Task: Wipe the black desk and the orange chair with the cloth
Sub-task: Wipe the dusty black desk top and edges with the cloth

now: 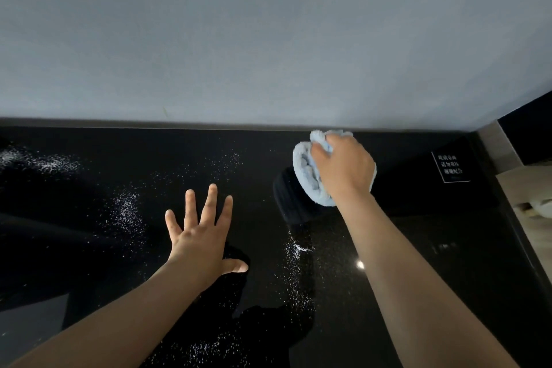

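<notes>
The glossy black desk (98, 248) fills the lower half of the view and runs up to a grey wall. White specks and powder lie scattered over it in patches. My right hand (343, 169) grips a bunched light blue cloth (304, 170) near the desk's back edge, right of centre. My left hand (200, 236) lies with fingers spread flat on the desk in the middle. The orange chair is out of view.
A grey wall (268, 39) rises behind the desk. A small black sign with white characters (451, 167) sits on the desk at the far right. Beyond the desk's right edge (507, 218) a pale wooden surface shows.
</notes>
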The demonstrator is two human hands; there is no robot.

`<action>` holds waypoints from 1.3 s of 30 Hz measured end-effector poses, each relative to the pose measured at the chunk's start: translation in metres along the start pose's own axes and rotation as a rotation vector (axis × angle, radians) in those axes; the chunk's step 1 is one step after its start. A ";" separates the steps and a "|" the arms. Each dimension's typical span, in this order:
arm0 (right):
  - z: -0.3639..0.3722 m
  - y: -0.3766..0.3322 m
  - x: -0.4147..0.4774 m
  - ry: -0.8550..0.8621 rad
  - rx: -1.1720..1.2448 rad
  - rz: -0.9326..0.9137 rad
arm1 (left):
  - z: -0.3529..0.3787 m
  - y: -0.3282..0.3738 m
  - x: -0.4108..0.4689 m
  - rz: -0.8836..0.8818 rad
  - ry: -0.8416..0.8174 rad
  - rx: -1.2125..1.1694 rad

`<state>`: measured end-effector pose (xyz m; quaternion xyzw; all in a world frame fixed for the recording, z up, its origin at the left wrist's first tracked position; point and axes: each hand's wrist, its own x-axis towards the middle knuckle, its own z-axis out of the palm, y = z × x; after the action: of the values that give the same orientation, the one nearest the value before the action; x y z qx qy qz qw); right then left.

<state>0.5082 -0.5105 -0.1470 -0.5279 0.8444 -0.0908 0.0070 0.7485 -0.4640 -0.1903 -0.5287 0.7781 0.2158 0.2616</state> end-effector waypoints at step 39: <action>0.061 0.015 -0.034 0.172 -0.067 -0.019 | -0.003 0.002 0.002 -0.004 -0.010 -0.001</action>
<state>0.5161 -0.4828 -0.2127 -0.5261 0.8394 -0.1077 -0.0839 0.7457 -0.4666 -0.1887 -0.5293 0.7756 0.2183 0.2657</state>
